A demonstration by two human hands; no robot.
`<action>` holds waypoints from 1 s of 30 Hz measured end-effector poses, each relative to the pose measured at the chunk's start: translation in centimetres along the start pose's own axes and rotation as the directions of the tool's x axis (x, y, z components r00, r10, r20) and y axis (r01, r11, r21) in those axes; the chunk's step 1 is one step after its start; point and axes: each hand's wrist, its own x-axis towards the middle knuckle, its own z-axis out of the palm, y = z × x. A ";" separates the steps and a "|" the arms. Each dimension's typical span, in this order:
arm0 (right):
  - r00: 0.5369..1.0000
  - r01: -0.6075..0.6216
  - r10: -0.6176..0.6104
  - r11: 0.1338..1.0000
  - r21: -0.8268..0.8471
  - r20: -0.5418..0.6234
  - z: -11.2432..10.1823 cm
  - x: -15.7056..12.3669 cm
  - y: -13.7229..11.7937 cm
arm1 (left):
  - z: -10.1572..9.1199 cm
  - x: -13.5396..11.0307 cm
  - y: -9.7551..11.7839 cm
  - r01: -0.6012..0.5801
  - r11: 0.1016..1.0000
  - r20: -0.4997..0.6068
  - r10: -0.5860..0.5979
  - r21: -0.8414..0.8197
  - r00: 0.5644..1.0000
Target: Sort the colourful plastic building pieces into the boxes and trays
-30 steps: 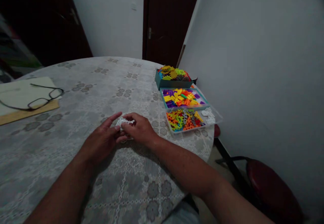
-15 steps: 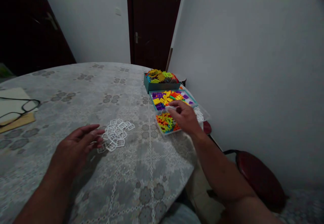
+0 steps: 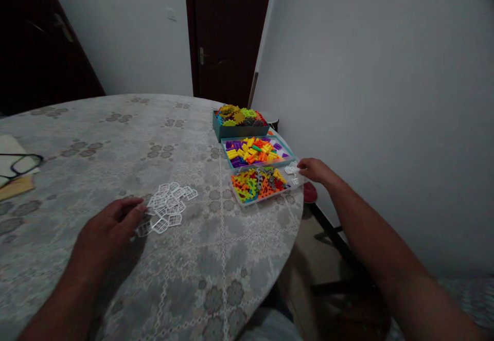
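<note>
At the left edge of a loose pile of flat white lattice pieces (image 3: 170, 202) is my left hand (image 3: 110, 228), low over the tablecloth. Its thumb and forefinger are pinched together beside the pile; whether a piece is between them is too dark to see. My right hand (image 3: 314, 169) reaches to the right end of a clear plastic tray (image 3: 242, 203), where more white lattice pieces (image 3: 290, 168) lie. Its fingers are closed at those pieces, and what they grip is hidden. The tray's larger compartment holds small connectors (image 3: 258, 182) in orange, green, grey and red.
Behind the tray stand a teal-rimmed tray (image 3: 227, 157) of coloured pegs and a teal box (image 3: 231, 133) heaped with toy gears. Eyeglasses (image 3: 25, 165) lie on papers at the left. A dark stool (image 3: 335, 238) stands beyond the table's right edge, near the wall.
My right hand has moved right, from above the connectors to the tray's white-piece end; a white bit showed in its fingers before. My left hand's fingers have come together, lower beside the pile.
</note>
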 end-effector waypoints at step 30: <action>0.834 0.501 -0.539 0.828 0.250 0.115 9.6 -8.0 -35.0 | -0.3 -1.8 -1.6 -0.276 0.932 0.279 0.207 0.235 0.938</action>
